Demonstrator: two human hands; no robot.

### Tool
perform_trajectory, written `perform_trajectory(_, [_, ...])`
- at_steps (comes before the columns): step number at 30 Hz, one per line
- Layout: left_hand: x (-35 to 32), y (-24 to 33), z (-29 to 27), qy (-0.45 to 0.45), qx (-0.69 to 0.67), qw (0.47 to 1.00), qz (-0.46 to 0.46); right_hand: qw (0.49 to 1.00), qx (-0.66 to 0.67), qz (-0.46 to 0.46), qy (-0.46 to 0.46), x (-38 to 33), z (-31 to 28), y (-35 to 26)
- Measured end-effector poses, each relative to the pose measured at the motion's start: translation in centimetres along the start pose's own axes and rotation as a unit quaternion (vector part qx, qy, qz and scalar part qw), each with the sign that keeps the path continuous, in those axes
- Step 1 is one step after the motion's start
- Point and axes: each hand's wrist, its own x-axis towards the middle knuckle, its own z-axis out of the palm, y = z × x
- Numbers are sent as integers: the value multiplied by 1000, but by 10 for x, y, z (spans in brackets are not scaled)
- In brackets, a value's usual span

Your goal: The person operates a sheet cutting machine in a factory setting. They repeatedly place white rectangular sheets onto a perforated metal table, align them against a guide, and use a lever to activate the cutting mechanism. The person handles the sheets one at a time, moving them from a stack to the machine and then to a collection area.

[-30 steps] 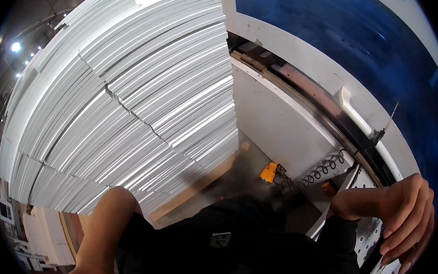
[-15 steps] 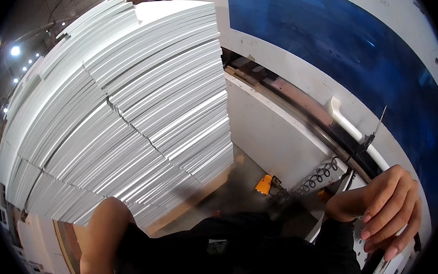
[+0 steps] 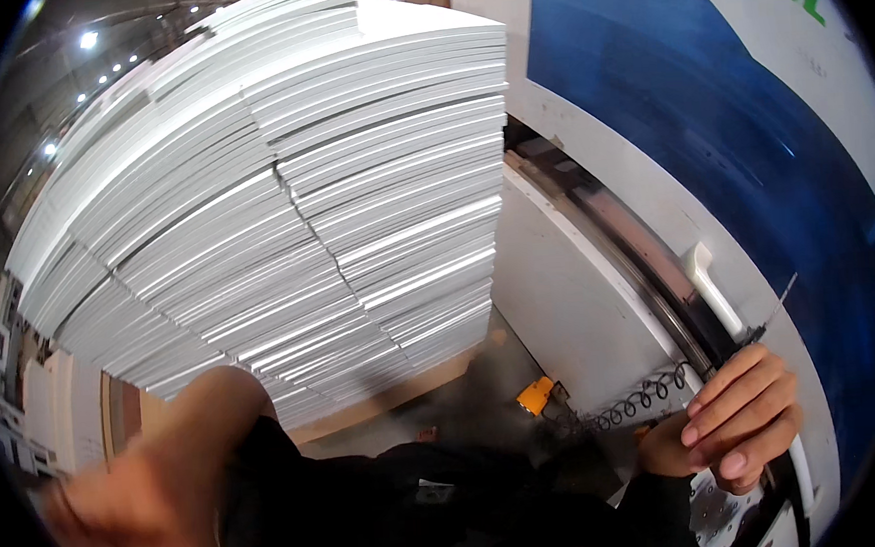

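My right hand [image 3: 739, 422] is at the lower right, against the white edge of a large blue and white machine [image 3: 709, 126]. Its fingers are closed around a dark tool with a thin metal tip [image 3: 778, 303] that points up and to the right. A black coiled hose [image 3: 634, 402] runs from the hand toward the left. My left arm [image 3: 202, 438] comes in at the lower left, and my left hand [image 3: 103, 535] is blurred near the frame's edge, close to a tall stack of white panels [image 3: 284, 213]. Whether it holds anything is not visible.
The panel stack rests on a wooden pallet [image 3: 405, 391] and fills the left and centre. A white handle [image 3: 711, 287] sits on the machine's rail above my right hand. A small orange object [image 3: 535, 395] lies on the floor between stack and machine.
The view has tilted, so the stack top and more of the machine show. My right hand has curled tighter on the tool and shifted slightly up. My left arm has swung and is now blurred.
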Motion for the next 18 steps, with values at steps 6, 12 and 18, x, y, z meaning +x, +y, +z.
perform_trajectory(6, [-68, 126, -40, -294, -869, 361, -165, 996, -54, 15, 75, -27, 15, 16])
perform_trajectory(12, [-182, 161, 5, -522, -639, 562, -51, 987, -79, 55, 132, -45, 17, 21])
perform_trajectory(18, [-244, 177, 20, -569, -546, 615, -13, 962, -86, 172, 194, -64, 20, 20])
